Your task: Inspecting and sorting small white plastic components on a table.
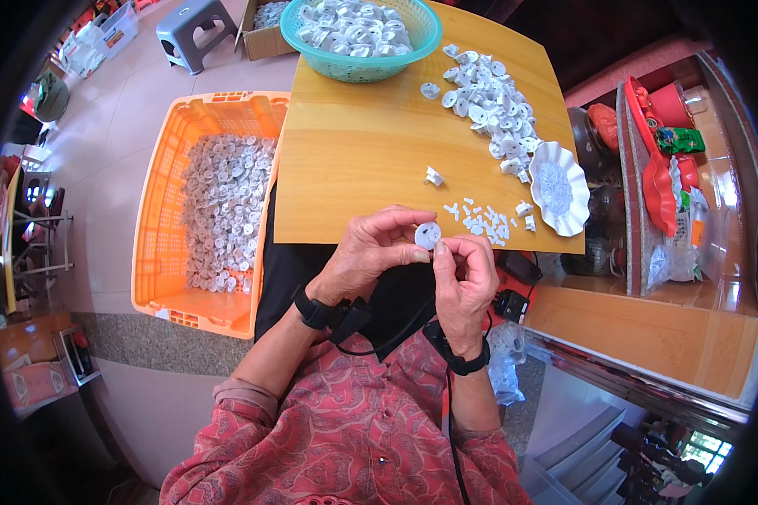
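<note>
Near the table's front edge, my left hand (366,252) pinches a round white plastic piece (427,236) with small holes between thumb and index finger. My right hand (465,282) is closed, its thumb and fingertip pressed together at the right edge of that piece. Whatever those fingertips grip is too small or hidden to name. Just beyond the right hand lies a scatter of small white plastic parts (487,225). A single white plastic fitting (434,176) sits farther up the wooden table (354,160), and a long heap of similar fittings (495,105) stretches along its right side.
At the far edge stands a green basket (370,65) of white fittings. A scalloped white dish (574,215) holds small clear parts. Left of the table is an orange crate (162,227) of round pieces. A grey stool (195,38) stands behind; shelves (640,328) line the right.
</note>
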`<state>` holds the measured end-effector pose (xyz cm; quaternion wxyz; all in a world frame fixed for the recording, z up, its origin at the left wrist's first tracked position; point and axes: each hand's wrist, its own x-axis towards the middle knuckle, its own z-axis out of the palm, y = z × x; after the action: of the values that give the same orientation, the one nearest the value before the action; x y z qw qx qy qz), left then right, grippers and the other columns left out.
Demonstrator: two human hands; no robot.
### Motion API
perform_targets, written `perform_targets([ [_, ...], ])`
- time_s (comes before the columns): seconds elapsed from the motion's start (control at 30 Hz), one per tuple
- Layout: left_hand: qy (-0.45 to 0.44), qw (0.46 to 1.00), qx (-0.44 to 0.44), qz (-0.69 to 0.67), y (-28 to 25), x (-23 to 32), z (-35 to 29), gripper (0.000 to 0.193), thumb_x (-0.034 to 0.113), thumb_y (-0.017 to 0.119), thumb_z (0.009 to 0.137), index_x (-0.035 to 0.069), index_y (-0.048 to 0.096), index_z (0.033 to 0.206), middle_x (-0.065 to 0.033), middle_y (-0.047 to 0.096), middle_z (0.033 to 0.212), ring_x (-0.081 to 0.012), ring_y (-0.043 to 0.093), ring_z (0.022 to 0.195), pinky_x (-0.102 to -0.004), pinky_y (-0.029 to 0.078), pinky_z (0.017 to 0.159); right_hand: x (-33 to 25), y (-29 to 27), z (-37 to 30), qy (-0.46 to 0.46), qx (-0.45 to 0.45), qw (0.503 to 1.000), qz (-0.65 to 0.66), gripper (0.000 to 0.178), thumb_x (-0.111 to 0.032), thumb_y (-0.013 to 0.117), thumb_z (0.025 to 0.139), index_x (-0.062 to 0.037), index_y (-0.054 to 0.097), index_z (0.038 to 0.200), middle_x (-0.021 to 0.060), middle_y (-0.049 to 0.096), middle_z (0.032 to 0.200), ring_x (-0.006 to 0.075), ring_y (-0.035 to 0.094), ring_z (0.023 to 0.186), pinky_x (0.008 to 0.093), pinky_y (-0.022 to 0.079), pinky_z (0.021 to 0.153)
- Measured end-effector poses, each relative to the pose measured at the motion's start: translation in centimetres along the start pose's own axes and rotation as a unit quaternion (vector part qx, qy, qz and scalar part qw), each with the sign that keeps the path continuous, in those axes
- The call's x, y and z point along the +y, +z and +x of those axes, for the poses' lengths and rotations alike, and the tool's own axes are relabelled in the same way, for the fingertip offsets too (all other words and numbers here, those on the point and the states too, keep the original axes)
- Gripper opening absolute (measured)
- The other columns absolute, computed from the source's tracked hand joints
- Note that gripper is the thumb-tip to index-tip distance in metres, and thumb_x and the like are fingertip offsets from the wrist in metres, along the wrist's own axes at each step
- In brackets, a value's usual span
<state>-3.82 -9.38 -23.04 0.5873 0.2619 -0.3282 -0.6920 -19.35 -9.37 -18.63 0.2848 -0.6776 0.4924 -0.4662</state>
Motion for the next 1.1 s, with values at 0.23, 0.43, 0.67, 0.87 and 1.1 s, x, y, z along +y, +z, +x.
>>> perform_targets([
  [0.23,0.058,0.991,-0.003,0.117,-0.2,0.1,0.1,0.042,-0.006,0.073,0.082,0.001,0.065,0.122,-0.0051,0.062,0.108,-0.0129,0.064,0.097,-0.0251,0.054,0.085,-0.1,-0.1,0.0,-0.006,-0.014,1.0,-0.026,0.008,-0.001,0.068,0.087,0.0005,0.061,0.089,0.0089,0.06,0.089,0.0163,0.062,0.069,0.0289,0.052,0.062],
  [0.43,0.086,0.972,-0.019,0.219,-0.6,0.6,0.0,0.042,-0.004,0.076,0.079,0.002,0.066,0.12,-0.0085,0.063,0.108,-0.0158,0.064,0.101,-0.0277,0.056,0.085,-0.2,-0.2,0.1,-0.016,-0.031,0.998,-0.046,0.009,0.0,0.068,0.086,0.0006,0.059,0.089,0.0096,0.058,0.088,0.0183,0.062,0.068,0.0297,0.052,0.061],
  [0.67,0.102,0.955,-0.029,0.277,-0.5,1.5,0.0,0.039,-0.002,0.076,0.078,0.003,0.069,0.116,-0.0073,0.065,0.103,-0.0138,0.064,0.094,-0.0259,0.054,0.08,-0.4,-0.4,0.1,-0.013,-0.067,0.997,-0.041,0.01,0.001,0.066,0.087,0.0002,0.057,0.09,0.01,0.057,0.087,0.0188,0.062,0.069,0.0305,0.052,0.06],
  [0.87,0.142,0.945,-0.048,0.29,-1.0,1.2,0.2,0.041,0.0,0.078,0.078,0.005,0.07,0.118,-0.0055,0.065,0.101,-0.0124,0.063,0.093,-0.0246,0.052,0.079,-0.3,-0.5,0.2,0.027,-0.096,0.995,-0.001,0.007,-0.001,0.066,0.088,0.0009,0.059,0.09,0.0092,0.059,0.087,0.0166,0.062,0.07,0.0288,0.05,0.062],
  [1.1,0.095,0.969,-0.009,0.229,-1.2,0.7,0.1,0.042,0.003,0.08,0.077,0.006,0.07,0.118,-0.002,0.063,0.097,-0.0089,0.061,0.088,-0.0221,0.05,0.075,0.8,-1.0,0.2,0.1,-0.091,0.986,0.1,0.009,-0.005,0.065,0.091,0.0027,0.062,0.092,0.007,0.059,0.088,0.0127,0.059,0.073,0.0265,0.049,0.065],
])
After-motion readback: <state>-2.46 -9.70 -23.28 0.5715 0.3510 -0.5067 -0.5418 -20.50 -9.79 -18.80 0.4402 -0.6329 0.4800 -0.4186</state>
